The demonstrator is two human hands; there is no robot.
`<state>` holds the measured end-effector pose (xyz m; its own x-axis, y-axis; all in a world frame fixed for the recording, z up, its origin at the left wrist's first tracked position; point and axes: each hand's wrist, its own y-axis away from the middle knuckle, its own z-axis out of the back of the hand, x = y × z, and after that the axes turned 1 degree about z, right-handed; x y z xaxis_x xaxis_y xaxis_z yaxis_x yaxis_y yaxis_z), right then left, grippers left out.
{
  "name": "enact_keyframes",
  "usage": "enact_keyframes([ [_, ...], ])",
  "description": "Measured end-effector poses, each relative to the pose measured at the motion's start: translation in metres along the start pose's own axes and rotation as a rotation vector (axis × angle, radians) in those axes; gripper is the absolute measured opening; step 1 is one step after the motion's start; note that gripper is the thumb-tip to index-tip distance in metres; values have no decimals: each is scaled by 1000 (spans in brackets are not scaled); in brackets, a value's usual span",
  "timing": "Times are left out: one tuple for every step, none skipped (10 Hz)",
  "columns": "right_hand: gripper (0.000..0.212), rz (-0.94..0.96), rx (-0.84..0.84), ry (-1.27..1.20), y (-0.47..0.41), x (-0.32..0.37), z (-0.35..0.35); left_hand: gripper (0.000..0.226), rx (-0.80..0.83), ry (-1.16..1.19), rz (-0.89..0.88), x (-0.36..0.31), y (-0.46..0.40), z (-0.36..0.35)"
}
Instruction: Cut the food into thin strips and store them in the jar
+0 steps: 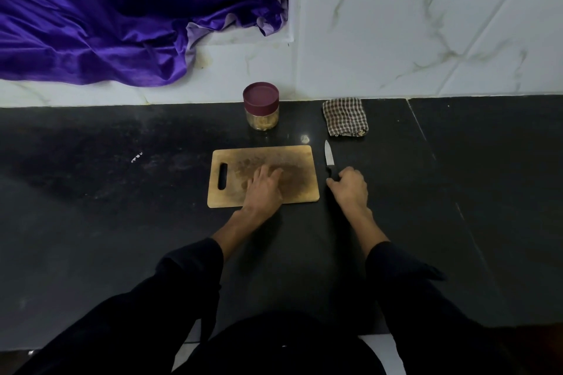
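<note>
Bare black stone countertop [106, 222] surrounds the rectangular wooden cutting board [292, 158]; left hand [263, 189] lies flat on it, fingers straight. Right hand [350, 189] grips the black-handled knife [329, 158]; the lidded clear jar [261, 106] holds pale strips.

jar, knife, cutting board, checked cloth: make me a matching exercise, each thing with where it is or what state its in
Things:
1. jar
2. knife
3. cutting board
4. checked cloth

States:
A. folded, by the wall, right of the jar
B. handle gripped by the right hand
C. lid on, behind the board
D. left hand resting flat on it

Pairs: 1-C, 2-B, 3-D, 4-A
</note>
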<state>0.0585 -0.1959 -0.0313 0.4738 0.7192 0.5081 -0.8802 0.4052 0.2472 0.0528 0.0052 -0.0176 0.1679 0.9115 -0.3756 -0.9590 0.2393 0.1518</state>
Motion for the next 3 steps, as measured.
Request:
enact_keyframes([
  [42,1,2,16,-1,0,-6,54,11,28,4,10,-2,0],
  [45,-5,-3,17,-2,-2,-7,54,1,44,-8,12,-3,-1],
  [53,-15,2,30,1,-1,-5,54,-13,59,13,13,1,3],
])
